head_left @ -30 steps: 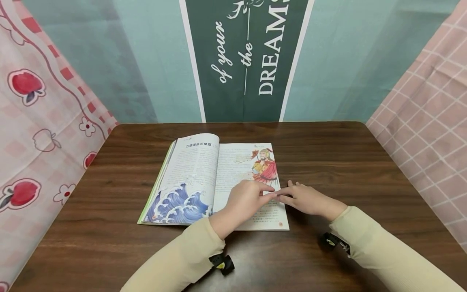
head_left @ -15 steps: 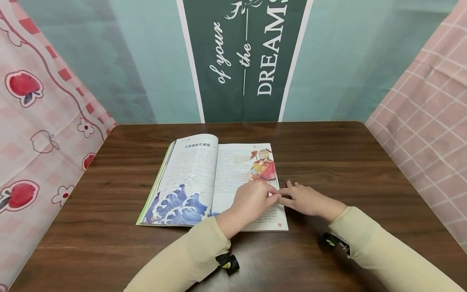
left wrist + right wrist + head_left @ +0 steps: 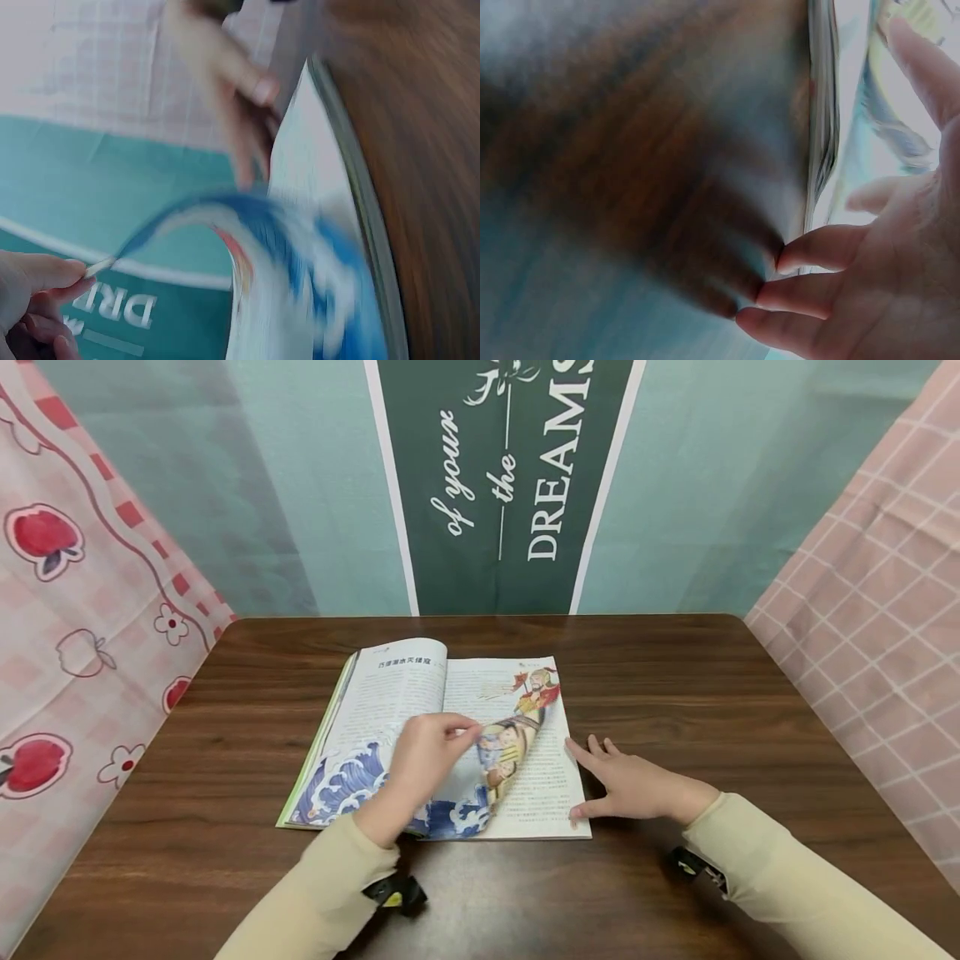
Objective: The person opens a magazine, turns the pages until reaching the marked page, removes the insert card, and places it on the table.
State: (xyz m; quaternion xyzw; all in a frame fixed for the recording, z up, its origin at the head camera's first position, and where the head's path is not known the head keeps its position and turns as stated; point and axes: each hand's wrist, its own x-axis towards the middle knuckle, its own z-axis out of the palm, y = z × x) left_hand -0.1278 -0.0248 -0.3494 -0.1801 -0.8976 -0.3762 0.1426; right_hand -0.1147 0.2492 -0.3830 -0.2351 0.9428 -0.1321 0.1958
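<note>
An open book lies on the table, its left side showing a blue wave picture and its right side text with an armoured figure. My left hand pinches the outer edge of a page between thumb and fingers, and that page arches up and over toward the left. In the left wrist view the page bends in a blurred blue and white curve from the pinching fingers. At the book's right edge rests my right hand, fingers spread, its fingertips on the margin and the tabletop.
The dark wood table carries the book near its middle. A teal and green cloth with lettering hangs behind it, with pink patterned cloths at both sides. Each sleeve has a black wrist camera strapped to it.
My left hand has moved left from the right page's edge, lifting and curling the page with it. My right hand has spread its fingers and parted from the left hand, staying near the book's edge.
</note>
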